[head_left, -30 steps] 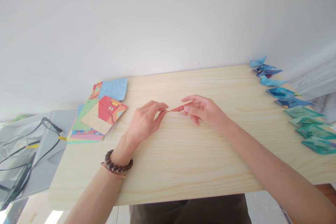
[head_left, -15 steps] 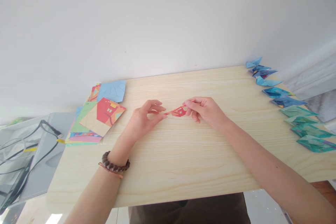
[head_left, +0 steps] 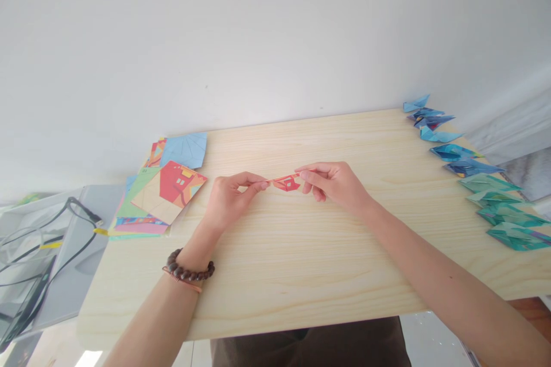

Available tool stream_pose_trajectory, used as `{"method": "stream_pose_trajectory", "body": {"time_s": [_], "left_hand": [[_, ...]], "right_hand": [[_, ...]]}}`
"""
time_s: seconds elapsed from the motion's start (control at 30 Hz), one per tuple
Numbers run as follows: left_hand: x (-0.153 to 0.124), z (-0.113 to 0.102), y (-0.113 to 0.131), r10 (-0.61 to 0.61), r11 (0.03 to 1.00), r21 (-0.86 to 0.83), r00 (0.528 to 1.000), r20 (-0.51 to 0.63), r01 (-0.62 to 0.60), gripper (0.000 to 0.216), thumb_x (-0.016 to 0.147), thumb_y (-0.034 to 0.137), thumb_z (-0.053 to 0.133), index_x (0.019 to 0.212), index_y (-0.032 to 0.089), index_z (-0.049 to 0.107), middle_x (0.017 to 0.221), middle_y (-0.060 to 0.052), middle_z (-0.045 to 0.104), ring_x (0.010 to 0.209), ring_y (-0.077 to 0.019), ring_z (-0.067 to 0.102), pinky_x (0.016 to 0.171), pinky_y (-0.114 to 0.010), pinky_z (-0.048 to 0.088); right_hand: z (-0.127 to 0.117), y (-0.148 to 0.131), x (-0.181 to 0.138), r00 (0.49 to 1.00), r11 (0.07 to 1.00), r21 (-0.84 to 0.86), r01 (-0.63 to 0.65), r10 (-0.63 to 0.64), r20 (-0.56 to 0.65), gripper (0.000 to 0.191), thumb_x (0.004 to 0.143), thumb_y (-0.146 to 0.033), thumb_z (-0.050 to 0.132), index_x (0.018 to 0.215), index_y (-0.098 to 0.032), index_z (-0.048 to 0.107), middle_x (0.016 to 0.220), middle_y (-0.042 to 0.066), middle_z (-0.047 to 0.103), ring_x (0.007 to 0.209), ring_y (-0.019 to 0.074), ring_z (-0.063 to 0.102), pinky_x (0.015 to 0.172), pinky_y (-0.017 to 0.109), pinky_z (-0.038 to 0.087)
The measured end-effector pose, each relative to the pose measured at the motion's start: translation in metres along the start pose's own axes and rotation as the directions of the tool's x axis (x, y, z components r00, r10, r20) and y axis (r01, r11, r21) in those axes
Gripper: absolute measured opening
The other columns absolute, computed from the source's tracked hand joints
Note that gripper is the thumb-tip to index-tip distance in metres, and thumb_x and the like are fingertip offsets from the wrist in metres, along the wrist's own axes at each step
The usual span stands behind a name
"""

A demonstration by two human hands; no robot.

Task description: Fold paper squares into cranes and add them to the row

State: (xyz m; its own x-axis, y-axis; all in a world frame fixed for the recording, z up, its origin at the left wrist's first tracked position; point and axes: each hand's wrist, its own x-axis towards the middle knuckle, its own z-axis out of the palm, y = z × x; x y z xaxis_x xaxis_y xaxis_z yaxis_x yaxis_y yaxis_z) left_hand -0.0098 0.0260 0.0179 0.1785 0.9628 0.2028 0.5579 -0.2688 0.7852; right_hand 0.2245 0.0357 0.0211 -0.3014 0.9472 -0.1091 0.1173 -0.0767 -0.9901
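A small folded piece of red and orange patterned paper (head_left: 286, 183) is held just above the middle of the pale wooden table (head_left: 301, 252). My left hand (head_left: 232, 198) pinches its left tip between thumb and forefinger. My right hand (head_left: 331, 183) pinches its right end, fingers curled. A dark bead bracelet (head_left: 189, 271) sits on my left wrist.
A stack of coloured patterned paper squares (head_left: 166, 192) lies at the table's left edge. Several folded blue and teal paper shapes (head_left: 473, 175) line the right edge. A grey tray with cables (head_left: 43, 246) stands left of the table. A white wall is behind.
The folded paper has turned from edge-on to show its red face. Both hands have shifted slightly left, and my left hand's fingers have closed tighter on the tip.
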Motion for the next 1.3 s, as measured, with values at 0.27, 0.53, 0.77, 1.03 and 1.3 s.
{"method": "stream_pose_trajectory", "body": {"time_s": [0.27,0.53,0.77,1.03,1.3], "left_hand": [[0.003,0.002,-0.003,-0.103,0.967,-0.229,0.993,0.057,0.114,0.024,0.073,0.036,0.066,0.086,0.016,0.069,0.089,-0.008,0.071,0.072,-0.0168,0.065,0.066,-0.028,0.055],[0.006,0.009,0.0,-0.282,0.78,-0.564,0.957,0.068,0.27,0.028,0.072,0.037,0.068,0.083,0.014,0.055,0.081,-0.007,0.07,0.077,-0.0204,0.068,0.058,-0.026,0.056],[0.006,0.008,-0.003,-0.288,0.737,-0.63,0.957,0.035,0.245,0.021,0.072,0.033,0.068,0.08,0.016,0.06,0.085,-0.006,0.07,0.078,-0.0177,0.068,0.057,-0.023,0.053],[0.006,0.007,-0.009,-0.15,0.856,-0.509,0.986,-0.066,0.096,0.014,0.075,0.029,0.064,0.072,0.016,0.063,0.083,-0.005,0.071,0.078,-0.0176,0.065,0.06,-0.026,0.051],[0.01,0.007,-0.005,-0.3,0.676,-0.695,0.953,0.046,0.247,0.024,0.069,0.033,0.07,0.077,0.015,0.058,0.084,-0.004,0.066,0.08,-0.0175,0.066,0.057,-0.021,0.052]], "right_hand": [[-0.002,0.003,0.003,0.995,0.998,0.002,0.061,-0.061,-0.08,0.035,0.071,-0.047,0.064,0.087,-0.016,0.066,0.062,0.003,0.065,0.04,0.0071,0.048,0.038,0.021,0.038],[0.004,0.005,0.002,0.984,0.988,0.066,0.14,-0.131,-0.122,0.029,0.071,-0.043,0.067,0.081,-0.016,0.066,0.067,0.004,0.068,0.045,0.0097,0.053,0.04,0.023,0.042],[0.007,0.004,0.0,0.981,0.982,0.109,0.157,-0.141,-0.136,0.023,0.072,-0.037,0.067,0.082,-0.017,0.069,0.069,0.003,0.068,0.045,0.0086,0.053,0.042,0.023,0.042],[0.006,0.002,-0.003,0.981,0.987,0.05,0.155,-0.148,-0.127,0.021,0.071,-0.037,0.068,0.074,-0.016,0.07,0.066,0.004,0.069,0.043,0.0084,0.051,0.043,0.023,0.044],[0.013,0.012,0.004,0.965,0.985,0.023,0.174,-0.165,-0.205,0.028,0.072,-0.042,0.066,0.081,-0.015,0.07,0.068,0.004,0.069,0.04,0.0064,0.049,0.041,0.021,0.043]]}}
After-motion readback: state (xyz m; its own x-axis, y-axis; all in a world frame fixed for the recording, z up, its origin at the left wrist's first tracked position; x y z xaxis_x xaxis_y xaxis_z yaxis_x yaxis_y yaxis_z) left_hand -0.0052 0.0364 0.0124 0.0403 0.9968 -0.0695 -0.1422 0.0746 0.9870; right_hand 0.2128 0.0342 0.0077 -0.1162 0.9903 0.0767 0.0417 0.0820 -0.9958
